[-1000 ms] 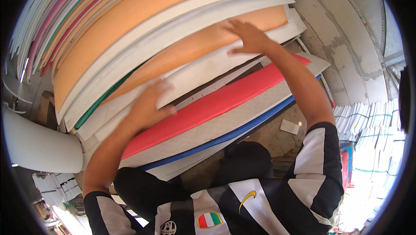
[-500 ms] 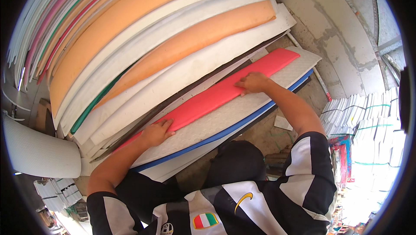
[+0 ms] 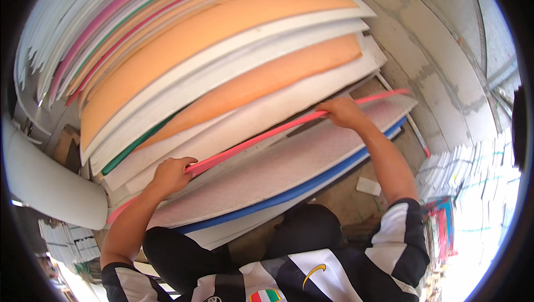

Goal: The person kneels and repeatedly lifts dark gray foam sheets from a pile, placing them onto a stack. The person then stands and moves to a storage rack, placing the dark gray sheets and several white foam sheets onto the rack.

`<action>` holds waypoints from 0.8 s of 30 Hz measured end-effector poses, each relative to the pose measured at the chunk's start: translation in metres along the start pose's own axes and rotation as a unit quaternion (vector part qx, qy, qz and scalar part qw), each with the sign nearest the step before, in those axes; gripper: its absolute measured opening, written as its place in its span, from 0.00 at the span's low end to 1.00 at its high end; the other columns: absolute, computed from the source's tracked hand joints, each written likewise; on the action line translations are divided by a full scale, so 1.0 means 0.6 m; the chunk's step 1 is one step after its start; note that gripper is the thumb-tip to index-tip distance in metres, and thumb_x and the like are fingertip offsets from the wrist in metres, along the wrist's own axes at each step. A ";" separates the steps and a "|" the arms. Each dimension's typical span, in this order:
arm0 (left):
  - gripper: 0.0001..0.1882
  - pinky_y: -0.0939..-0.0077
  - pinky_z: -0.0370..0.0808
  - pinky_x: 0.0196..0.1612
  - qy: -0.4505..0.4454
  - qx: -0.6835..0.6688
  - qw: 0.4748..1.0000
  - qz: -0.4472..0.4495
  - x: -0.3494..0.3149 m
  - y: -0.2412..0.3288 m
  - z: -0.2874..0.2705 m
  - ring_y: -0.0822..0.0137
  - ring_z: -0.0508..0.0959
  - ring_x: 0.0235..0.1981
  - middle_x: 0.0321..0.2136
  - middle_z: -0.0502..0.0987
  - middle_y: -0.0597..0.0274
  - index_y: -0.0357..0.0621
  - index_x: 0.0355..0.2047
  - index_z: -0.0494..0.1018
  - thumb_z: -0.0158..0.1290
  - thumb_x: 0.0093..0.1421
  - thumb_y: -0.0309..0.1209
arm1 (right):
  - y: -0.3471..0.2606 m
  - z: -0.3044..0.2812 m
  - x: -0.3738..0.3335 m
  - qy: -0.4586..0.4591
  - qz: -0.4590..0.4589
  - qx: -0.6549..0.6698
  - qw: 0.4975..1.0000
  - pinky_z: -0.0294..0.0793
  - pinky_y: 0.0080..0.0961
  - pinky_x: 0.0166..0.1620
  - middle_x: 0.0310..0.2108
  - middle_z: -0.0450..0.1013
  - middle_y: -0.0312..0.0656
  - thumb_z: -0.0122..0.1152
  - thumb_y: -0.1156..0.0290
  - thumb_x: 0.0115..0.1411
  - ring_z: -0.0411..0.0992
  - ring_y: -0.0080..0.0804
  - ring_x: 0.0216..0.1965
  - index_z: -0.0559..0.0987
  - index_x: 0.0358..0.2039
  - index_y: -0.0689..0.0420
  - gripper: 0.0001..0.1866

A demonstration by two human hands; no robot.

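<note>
A long, thin red foam strip (image 3: 257, 141) is tipped up, so mostly its narrow edge faces me. My left hand (image 3: 173, 175) grips it left of centre, fingers closed over the upper edge. Farther right, my right hand (image 3: 340, 113) holds the same strip with fingers wrapped round its edge. Its far right end rises slightly, and its left end runs behind my left forearm. Directly below lies a white textured sheet (image 3: 278, 163), tinted pink by the strip. A blue sheet (image 3: 278, 189) shows under its near edge.
Beyond my hands lean stacked white sheets (image 3: 311, 76), orange sheets (image 3: 267, 74) and other coloured ones. A white roll (image 3: 53, 185) stands at the left. Concrete blocks form a wall (image 3: 428, 62) at the right, near bundled white strips (image 3: 456, 174).
Both hands have tilted the red strip from lying flat to standing on edge. Each hand's fingers have gone from resting on top to gripping the edge. My view has shifted slightly.
</note>
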State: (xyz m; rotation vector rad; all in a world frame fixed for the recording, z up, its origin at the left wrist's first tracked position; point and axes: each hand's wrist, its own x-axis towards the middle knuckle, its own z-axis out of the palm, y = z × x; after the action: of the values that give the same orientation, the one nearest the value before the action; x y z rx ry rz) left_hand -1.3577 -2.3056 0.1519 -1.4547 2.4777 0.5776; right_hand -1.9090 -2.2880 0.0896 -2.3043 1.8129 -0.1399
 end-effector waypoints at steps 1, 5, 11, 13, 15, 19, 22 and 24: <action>0.21 0.47 0.80 0.47 0.009 0.018 1.000 -0.005 -0.025 -0.009 -0.026 0.41 0.84 0.40 0.37 0.85 0.43 0.52 0.53 0.82 0.61 0.58 0.33 | -0.011 -0.047 0.003 0.020 -0.010 -0.009 1.000 0.78 0.49 0.48 0.41 0.84 0.44 0.66 0.63 0.61 0.81 0.51 0.45 0.86 0.47 0.43 0.13; 0.22 0.49 0.80 0.47 0.014 0.012 1.000 0.014 -0.104 0.009 -0.172 0.42 0.84 0.39 0.36 0.84 0.41 0.50 0.54 0.82 0.60 0.57 0.31 | -0.065 -0.238 0.017 0.031 0.027 -0.054 0.998 0.79 0.47 0.46 0.38 0.83 0.47 0.67 0.68 0.58 0.81 0.52 0.42 0.86 0.46 0.44 0.14; 0.27 0.58 0.76 0.54 0.264 0.062 0.963 -0.016 -0.177 0.021 -0.386 0.43 0.82 0.47 0.46 0.82 0.38 0.43 0.58 0.77 0.57 0.56 0.24 | -0.110 -0.427 0.086 0.298 -0.077 -0.029 0.951 0.80 0.36 0.52 0.48 0.83 0.48 0.53 0.90 0.53 0.82 0.46 0.49 0.84 0.52 0.57 0.27; 0.29 0.58 0.69 0.64 0.266 0.058 0.956 -0.105 -0.168 0.040 -0.441 0.44 0.76 0.61 0.58 0.78 0.41 0.43 0.63 0.74 0.52 0.59 0.19 | -0.114 -0.446 0.131 0.363 -0.093 -0.095 0.922 0.78 0.38 0.56 0.52 0.82 0.46 0.56 0.86 0.56 0.80 0.44 0.54 0.83 0.55 0.52 0.27; 0.30 0.59 0.67 0.67 0.331 0.069 0.941 -0.028 -0.129 -0.009 -0.442 0.47 0.71 0.66 0.59 0.77 0.42 0.44 0.64 0.73 0.50 0.60 0.18 | -0.106 -0.451 0.187 0.428 -0.097 -0.208 0.874 0.76 0.41 0.59 0.57 0.79 0.42 0.57 0.83 0.59 0.77 0.42 0.59 0.82 0.58 0.45 0.28; 0.35 0.41 0.66 0.68 0.407 0.255 0.876 -0.045 -0.004 -0.125 -0.374 0.44 0.67 0.70 0.67 0.69 0.45 0.56 0.70 0.67 0.46 0.63 0.18 | -0.077 -0.370 0.323 0.536 -0.052 -0.402 0.741 0.72 0.49 0.63 0.68 0.70 0.36 0.57 0.78 0.62 0.69 0.44 0.68 0.78 0.62 0.23 0.34; 0.41 0.20 0.58 0.67 0.398 0.242 0.876 -0.126 0.111 -0.193 -0.293 0.43 0.56 0.76 0.76 0.55 0.51 0.76 0.75 0.55 0.48 0.67 0.23 | -0.049 -0.254 0.424 0.446 0.039 -0.356 0.820 0.80 0.49 0.46 0.63 0.72 0.43 0.52 0.68 0.68 0.76 0.48 0.54 0.69 0.69 0.18 0.33; 0.41 0.19 0.57 0.68 0.334 0.158 0.908 -0.195 0.170 -0.213 -0.230 0.40 0.56 0.76 0.76 0.55 0.51 0.80 0.75 0.54 0.48 0.67 0.24 | -0.069 -0.187 0.462 0.342 0.100 -0.327 0.875 0.82 0.47 0.39 0.61 0.73 0.45 0.52 0.68 0.68 0.78 0.51 0.48 0.66 0.70 0.18 0.34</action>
State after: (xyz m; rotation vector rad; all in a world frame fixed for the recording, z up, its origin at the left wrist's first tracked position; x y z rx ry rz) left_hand -1.2938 -2.5017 0.2097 -2.1741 2.4115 -0.4629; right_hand -1.8256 -2.5590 0.1934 -2.6851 2.8004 -0.4075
